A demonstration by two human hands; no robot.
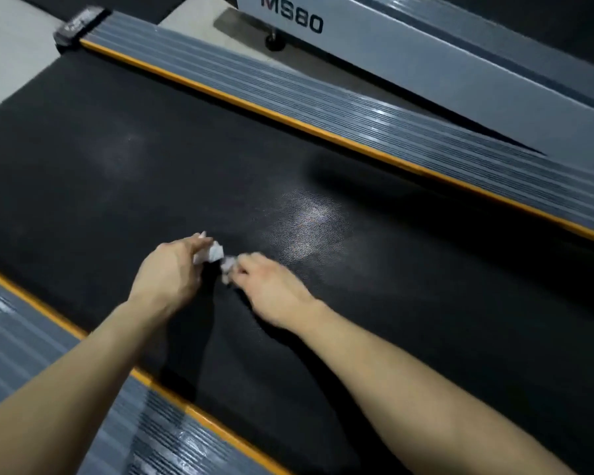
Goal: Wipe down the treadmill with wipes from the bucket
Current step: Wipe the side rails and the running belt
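Colours and patterns, as I see them.
Treadmill belt [151, 166] black, fine dotted weave where light hits; side rails [357, 108] grey with lengthwise ribbing, edged by orange strips [288, 122]. My wipe [215, 252] white. Neighbouring frame [374, 46] pale grey, lettering [292, 17] red and black.

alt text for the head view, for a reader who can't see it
A person's left hand and right hand together grip a crumpled white wipe over the black treadmill belt. Grey ribbed side rails with orange edging flank the belt.
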